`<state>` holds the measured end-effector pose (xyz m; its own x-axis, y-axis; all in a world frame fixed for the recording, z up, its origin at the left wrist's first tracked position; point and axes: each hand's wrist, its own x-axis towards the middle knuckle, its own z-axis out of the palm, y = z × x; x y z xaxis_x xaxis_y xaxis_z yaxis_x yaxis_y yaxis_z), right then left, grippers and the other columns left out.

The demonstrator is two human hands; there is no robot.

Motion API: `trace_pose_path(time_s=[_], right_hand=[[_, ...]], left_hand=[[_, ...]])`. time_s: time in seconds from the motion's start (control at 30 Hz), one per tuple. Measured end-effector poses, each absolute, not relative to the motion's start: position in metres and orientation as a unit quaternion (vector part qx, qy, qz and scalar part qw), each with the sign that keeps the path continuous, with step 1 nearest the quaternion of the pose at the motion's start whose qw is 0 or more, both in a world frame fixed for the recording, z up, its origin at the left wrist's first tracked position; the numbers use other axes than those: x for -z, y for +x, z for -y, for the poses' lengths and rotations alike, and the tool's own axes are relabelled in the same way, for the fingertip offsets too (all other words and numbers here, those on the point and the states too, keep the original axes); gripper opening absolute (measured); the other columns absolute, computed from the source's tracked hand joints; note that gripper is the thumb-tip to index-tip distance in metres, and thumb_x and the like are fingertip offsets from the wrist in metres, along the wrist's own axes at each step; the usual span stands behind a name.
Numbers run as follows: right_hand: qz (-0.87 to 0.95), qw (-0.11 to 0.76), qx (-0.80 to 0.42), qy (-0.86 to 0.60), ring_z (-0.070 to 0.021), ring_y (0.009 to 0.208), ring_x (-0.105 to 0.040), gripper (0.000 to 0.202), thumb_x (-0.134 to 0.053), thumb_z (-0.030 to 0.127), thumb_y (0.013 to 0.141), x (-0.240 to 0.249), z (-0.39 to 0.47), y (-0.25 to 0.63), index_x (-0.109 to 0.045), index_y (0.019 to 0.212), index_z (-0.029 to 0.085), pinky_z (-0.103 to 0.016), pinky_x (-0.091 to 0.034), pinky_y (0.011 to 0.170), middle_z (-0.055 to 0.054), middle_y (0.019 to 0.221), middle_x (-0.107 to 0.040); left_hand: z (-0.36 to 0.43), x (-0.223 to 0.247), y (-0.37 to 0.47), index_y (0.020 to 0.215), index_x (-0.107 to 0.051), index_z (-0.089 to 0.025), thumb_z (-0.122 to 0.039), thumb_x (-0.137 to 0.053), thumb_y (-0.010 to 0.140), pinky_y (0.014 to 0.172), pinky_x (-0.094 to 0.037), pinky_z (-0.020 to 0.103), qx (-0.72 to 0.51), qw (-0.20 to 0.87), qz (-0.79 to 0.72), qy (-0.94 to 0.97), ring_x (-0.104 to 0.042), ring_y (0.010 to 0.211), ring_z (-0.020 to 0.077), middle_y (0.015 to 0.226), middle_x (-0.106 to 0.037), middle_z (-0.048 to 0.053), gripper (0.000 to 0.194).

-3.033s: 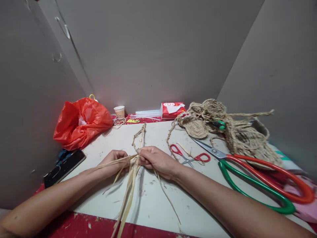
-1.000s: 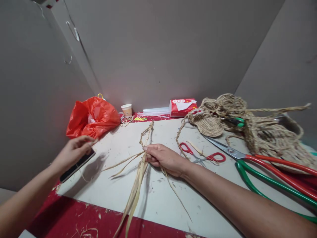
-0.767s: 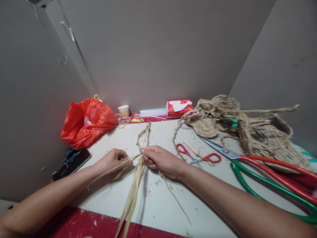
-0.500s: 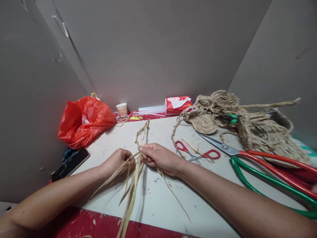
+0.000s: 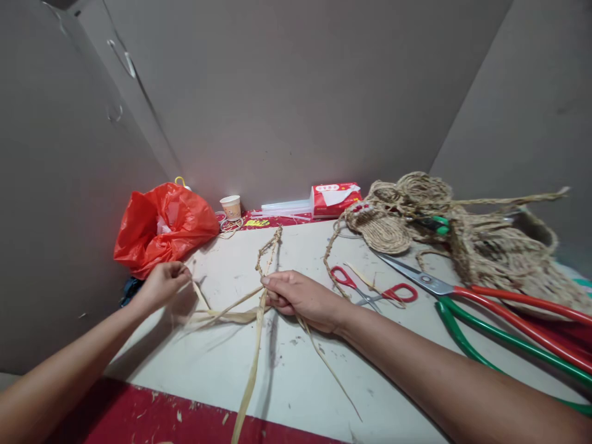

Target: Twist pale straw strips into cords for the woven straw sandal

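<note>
My right hand is closed in a pinch around a small twisted straw braid, at the point where its loose strands come together. The braid's narrow loop stands up beyond my fingertips. From the pinch, one pale strand hangs toward the front edge, a thinner one trails right under my hand, and others stretch left. My left hand is out to the left in front of the red bag, fingers pinched. The end of a straw strand meets its fingertips, slightly blurred.
Red-handled scissors and large shears with red and green handles lie to the right. Behind them is a pile of woven straw pieces. A tissue pack, paper cup and red plastic bag stand along the back.
My left hand has moved away from the braid, left and slightly up, and strands now stretch out leftward. My right hand keeps its pinch. The phone at left is now hidden.
</note>
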<state>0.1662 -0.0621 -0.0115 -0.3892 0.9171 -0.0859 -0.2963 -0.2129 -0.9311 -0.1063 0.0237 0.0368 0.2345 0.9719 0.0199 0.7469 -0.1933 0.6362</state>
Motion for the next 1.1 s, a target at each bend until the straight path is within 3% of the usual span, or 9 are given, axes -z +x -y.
trace_pose_path(time_s=[0.13,0.3,0.53,0.6,0.63,0.73,0.83,0.97,1.1], right_hand=[[0.461,0.425,-0.701,-0.339,-0.0039,0.044,-0.018,0.038,-0.059,0.046,0.078,0.010,0.063,0.166,-0.040,0.061,0.018,-0.024,-0.006,0.045,0.008,0.052,-0.037],[0.473,0.417,-0.697,-0.341,-0.0049,0.045,-0.015,0.042,-0.058,0.052,0.077,0.009,0.064,0.164,-0.037,0.061,0.019,-0.025,-0.004,0.046,0.008,0.053,-0.033],[0.467,0.406,-0.688,-0.379,-0.0076,0.050,-0.017,0.046,-0.059,0.056,0.075,0.014,0.064,0.162,-0.033,0.062,0.020,-0.023,-0.011,0.048,0.007,0.055,-0.030],[0.467,0.405,-0.685,-0.387,-0.0078,0.050,-0.017,0.047,-0.059,0.057,0.075,0.014,0.064,0.161,-0.033,0.062,0.021,-0.023,-0.012,0.048,0.007,0.055,-0.031],[0.467,0.403,-0.685,-0.387,-0.0077,0.050,-0.017,0.046,-0.059,0.057,0.075,0.014,0.064,0.161,-0.033,0.062,0.020,-0.023,-0.012,0.048,0.007,0.056,-0.030],[0.464,0.404,-0.697,-0.367,-0.0073,0.049,-0.015,0.045,-0.059,0.056,0.075,0.012,0.065,0.162,-0.034,0.062,0.020,-0.024,-0.008,0.048,0.008,0.055,-0.030],[0.456,0.408,-0.709,-0.351,-0.0065,0.048,-0.014,0.044,-0.061,0.053,0.076,0.010,0.065,0.163,-0.035,0.063,0.020,-0.024,-0.006,0.048,0.008,0.054,-0.031],[0.450,0.424,-0.707,-0.343,-0.0057,0.046,-0.018,0.043,-0.061,0.050,0.078,0.009,0.065,0.165,-0.036,0.061,0.019,-0.024,-0.006,0.047,0.008,0.052,-0.031],[0.443,0.432,-0.710,-0.337,-0.0055,0.046,-0.018,0.046,-0.063,0.052,0.076,0.009,0.066,0.165,-0.034,0.061,0.019,-0.024,-0.007,0.046,0.008,0.053,-0.028]], left_hand=[[-0.039,-0.080,-0.141,0.070,-0.057,-0.016,-0.038,-0.051,0.075,0.053,-0.030,0.022,-0.261,-0.018,-0.607,0.750,-0.040,0.052,0.0091,0.057,-0.048,-0.003,0.024],[-0.049,-0.144,-0.169,0.079,-0.060,-0.015,-0.031,-0.052,0.079,0.057,-0.025,0.021,-0.318,-0.281,-0.582,0.694,-0.039,0.060,0.0081,0.063,-0.046,-0.003,0.018],[-0.051,-0.183,-0.168,0.083,-0.061,-0.015,-0.026,-0.054,0.080,0.070,-0.041,0.022,-0.393,-0.298,-0.489,0.720,-0.052,0.079,0.0107,0.093,-0.054,0.002,0.014],[-0.051,-0.180,-0.157,0.081,-0.061,-0.014,-0.025,-0.055,0.079,0.084,-0.041,0.026,-0.425,-0.259,-0.445,0.744,-0.053,0.097,0.0152,0.102,-0.058,0.007,0.012],[-0.051,-0.175,-0.150,0.080,-0.060,-0.014,-0.025,-0.054,0.079,0.085,-0.041,0.027,-0.424,-0.213,-0.438,0.764,-0.054,0.095,0.0151,0.098,-0.060,0.007,0.012],[-0.051,-0.150,-0.127,0.077,-0.058,-0.014,-0.027,-0.055,0.078,0.070,-0.045,0.025,-0.365,-0.006,-0.453,0.813,-0.058,0.071,0.0121,0.075,-0.063,0.003,0.014],[-0.043,-0.110,-0.101,0.073,-0.053,-0.014,-0.028,-0.060,0.073,0.063,-0.045,0.023,-0.300,0.220,-0.467,0.802,-0.057,0.063,0.0108,0.067,-0.059,0.000,0.015],[-0.015,-0.053,-0.066,0.076,-0.046,-0.017,-0.031,-0.057,0.074,0.048,-0.039,0.020,-0.212,0.401,-0.487,0.747,-0.054,0.050,0.0106,0.057,-0.053,-0.004,0.018],[0.020,-0.016,-0.042,0.085,-0.045,-0.019,-0.033,-0.059,0.075,0.045,-0.030,0.017,-0.166,0.500,-0.437,0.729,-0.043,0.047,0.0060,0.062,-0.050,-0.006,0.022]])
